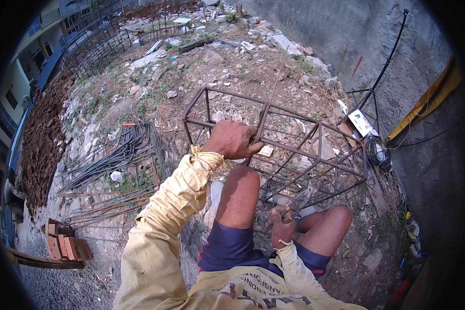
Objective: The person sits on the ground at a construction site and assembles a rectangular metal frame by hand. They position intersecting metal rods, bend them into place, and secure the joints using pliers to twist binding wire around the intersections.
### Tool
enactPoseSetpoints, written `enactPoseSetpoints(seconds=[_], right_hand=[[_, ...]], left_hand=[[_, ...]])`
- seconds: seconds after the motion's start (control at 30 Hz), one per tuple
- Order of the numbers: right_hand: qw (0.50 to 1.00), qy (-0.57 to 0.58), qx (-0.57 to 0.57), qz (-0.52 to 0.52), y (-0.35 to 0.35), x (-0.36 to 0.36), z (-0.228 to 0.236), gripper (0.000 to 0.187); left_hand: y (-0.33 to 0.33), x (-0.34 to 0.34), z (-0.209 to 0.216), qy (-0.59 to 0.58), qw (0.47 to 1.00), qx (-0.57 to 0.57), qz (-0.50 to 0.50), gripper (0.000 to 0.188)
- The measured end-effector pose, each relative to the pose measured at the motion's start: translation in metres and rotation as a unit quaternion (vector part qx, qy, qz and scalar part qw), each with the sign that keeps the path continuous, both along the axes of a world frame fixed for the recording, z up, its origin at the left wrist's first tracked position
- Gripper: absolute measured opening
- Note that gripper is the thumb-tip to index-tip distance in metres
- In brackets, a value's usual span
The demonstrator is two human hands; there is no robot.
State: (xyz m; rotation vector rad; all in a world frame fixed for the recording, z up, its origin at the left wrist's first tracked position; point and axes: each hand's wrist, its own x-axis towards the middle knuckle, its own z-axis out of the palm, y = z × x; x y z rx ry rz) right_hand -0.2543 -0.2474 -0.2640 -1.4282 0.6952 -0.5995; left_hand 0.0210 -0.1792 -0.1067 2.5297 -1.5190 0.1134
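Observation:
A long cage of rusty steel rebar (pixel 315 155) lies across the ground in front of my knees, with square stirrups bound to its long bars. My left hand (pixel 231 139) is closed on the cage near its left part, its fingers round a stirrup and the top bar. Low between my knees, my right hand (pixel 281 227) is closed round a slim tool with a yellow bit (pixel 288 208) showing at the top of the fist. The tool's kind is hard to make out, as the fist covers most of it.
Loose rebar lengths (pixel 113 160) lie in a bundle at the left, above stacked red bricks (pixel 67 245). Rubble and dry grass cover the ground. A concrete wall (pixel 336 36) runs along the right, with a coil of black cable (pixel 378 155) beside it. More rebar cages (pixel 93 49) stand far left.

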Motion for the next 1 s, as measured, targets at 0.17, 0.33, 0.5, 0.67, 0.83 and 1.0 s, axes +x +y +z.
enactPoseSetpoints(seconds=[0.17,0.33,0.5,0.67,0.83,1.0], right_hand=[[0.998,-0.051,0.009,-0.043,0.002,0.008,0.004,0.023],[0.998,-0.061,-0.002,-0.016,-0.002,0.026,0.01,0.02],[0.997,-0.045,0.06,0.01,0.003,0.058,0.034,0.019],[0.976,-0.174,0.126,0.036,0.002,0.088,0.032,0.018],[0.976,-0.186,0.088,0.066,-0.01,0.113,0.036,0.016],[0.982,-0.156,0.083,0.06,-0.015,0.133,0.037,0.017]], left_hand=[[-0.005,-0.005,0.003,0.003,1.0,0.013,0.016,0.05],[-0.007,-0.006,0.001,-0.012,1.0,0.016,0.017,0.049],[-0.007,-0.01,0.012,0.003,0.996,0.079,0.035,0.052],[-0.007,-0.007,0.012,0.041,0.997,0.058,0.021,0.055],[-0.007,-0.005,0.023,0.093,0.991,0.094,0.035,0.063],[-0.005,0.008,0.027,0.19,0.978,0.087,-0.004,0.059]])
